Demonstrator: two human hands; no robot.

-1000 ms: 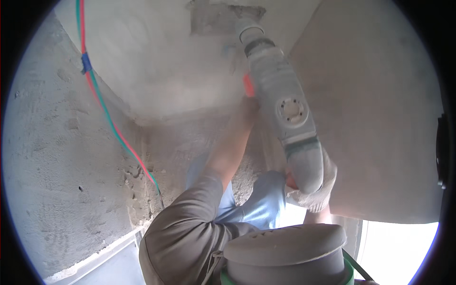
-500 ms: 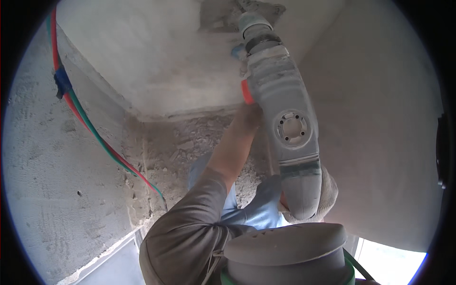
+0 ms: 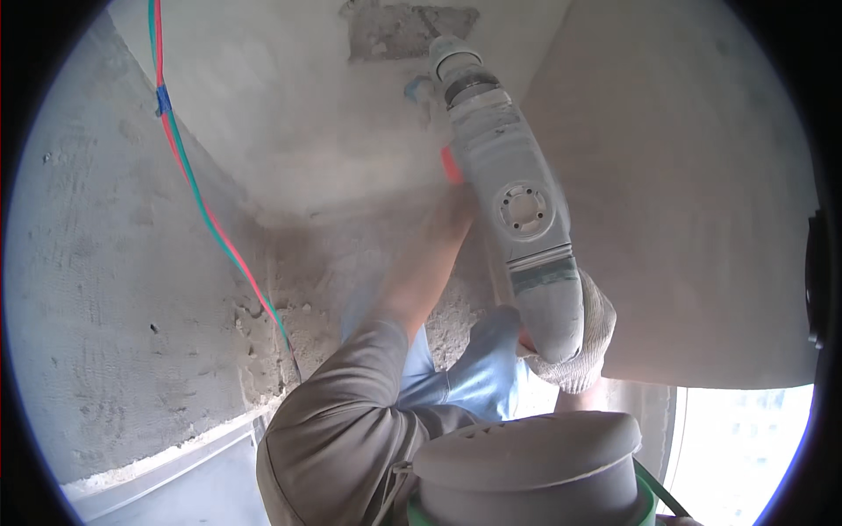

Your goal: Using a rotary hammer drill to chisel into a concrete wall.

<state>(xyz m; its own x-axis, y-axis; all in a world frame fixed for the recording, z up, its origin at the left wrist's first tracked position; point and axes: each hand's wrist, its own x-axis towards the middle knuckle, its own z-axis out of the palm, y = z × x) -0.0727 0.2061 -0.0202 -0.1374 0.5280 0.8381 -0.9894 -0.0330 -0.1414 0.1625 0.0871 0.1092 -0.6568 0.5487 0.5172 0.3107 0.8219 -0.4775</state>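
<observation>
A dusty grey rotary hammer [image 3: 517, 167] points up toward a rough, broken patch [image 3: 381, 35] in white plaster, its thin bit [image 3: 427, 24] reaching into that patch. My left hand [image 3: 460, 197] is wrapped round the tool's side beside a red part [image 3: 452, 162], mostly hidden and blurred. My right hand [image 3: 586, 351], in a pale knitted glove, grips the rear handle, partly covered by the body of the tool. A small blue bit [image 3: 415, 88] shows on the plaster left of the tool's front.
Red and green lines [image 3: 210, 219] with blue tape run along the rough left wall [image 3: 105, 289]. A smooth wall [image 3: 684, 219] stands right, above a bright window [image 3: 737, 447]. My legs [image 3: 482, 368] are below; a grey lidded cylinder [image 3: 526, 447] with a green rim fills the bottom.
Over the last half second the tool and both hands have shifted slightly up and left in view, as have the patch and lines' lower parts. More of the window shows. Both grips hold.
</observation>
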